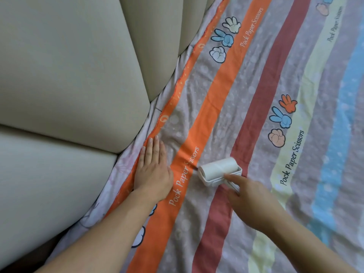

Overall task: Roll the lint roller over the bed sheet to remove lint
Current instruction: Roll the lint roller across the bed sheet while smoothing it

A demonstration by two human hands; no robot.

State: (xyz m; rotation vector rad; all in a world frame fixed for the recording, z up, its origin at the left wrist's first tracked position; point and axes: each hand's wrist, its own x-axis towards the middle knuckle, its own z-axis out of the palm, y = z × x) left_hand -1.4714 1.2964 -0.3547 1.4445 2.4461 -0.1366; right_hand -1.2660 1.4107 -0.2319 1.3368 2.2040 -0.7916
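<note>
Where fingers (233, 177) point, lint roller (215, 168) lies

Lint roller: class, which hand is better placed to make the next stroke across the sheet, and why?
Right. The right hand grips the handle of the lint roller, with the roll resting on the bed sheet. The left hand lies flat on the sheet, apart from the roller, pressing the fabric.

A single wide-angle camera, worn on the head, looks forward and steeply down from close above the bed sheet (262, 119), whose stripes run away up-frame. Beige padded panels (65, 75) lie left of the sheet.
</note>
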